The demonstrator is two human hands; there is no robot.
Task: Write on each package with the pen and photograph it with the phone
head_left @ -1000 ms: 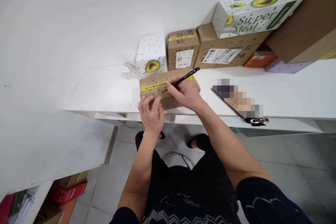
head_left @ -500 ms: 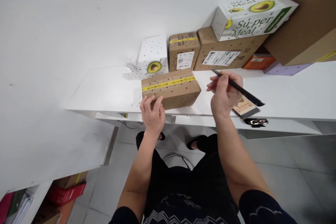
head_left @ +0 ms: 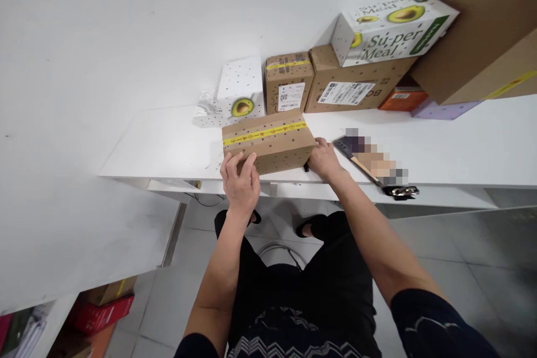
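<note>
Two bare hands work at a taped carton [head_left: 274, 146] lying on a white counter [head_left: 448, 142], near its front edge. The left hand [head_left: 241, 187] rests on the carton's near left part, fingers bent and slightly spread, tips on the cardboard. The right hand [head_left: 324, 160] is at the opposite end, its fingertips lost beside the carton; whether they pinch or press together I cannot tell. A small dark piece [head_left: 306, 168] pokes out between that hand and the carton, the rest of it out of sight.

To the right lies a phone [head_left: 364, 165], much of its screen masked by blurred squares, a black clip [head_left: 400, 192] with a shiny metal part just beside its near end. Behind the carton stand a white avocado box [head_left: 240, 79], a small brown box [head_left: 289, 74] and a larger brown box [head_left: 348, 74], whose printed lettering is partly unreadable. A "Su-per Meal" box [head_left: 390, 39] sits atop the last. A big carton [head_left: 482, 22] runs out of view at upper right, partly covering an orange box [head_left: 403, 100] and a lilac box [head_left: 444, 110].
</note>
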